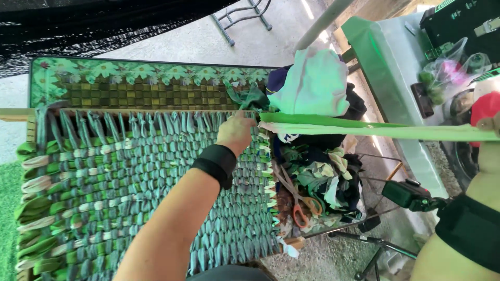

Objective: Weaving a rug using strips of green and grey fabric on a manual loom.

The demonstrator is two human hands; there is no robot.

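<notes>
A person's left hand [237, 131], a black band at the wrist, presses its closed fingers on the near end of a long pale-green fabric strip [375, 129] at the far right corner of a wooden weaving frame [15, 114]. The strip's long axis runs level to the right, off the frame, towards the right hand [489, 125], which sits at the picture's edge; whether it grips the far end cannot be told. The left hand is clearly the nearer to the woven green-and-grey rag mat [146, 192] filling the frame. Just beside the frame's right edge lies a heap of cloth scraps [323, 177], with orange-handled scissors [302, 205] resting on it. A folded white cloth [312, 83] tops the pile.
</notes>
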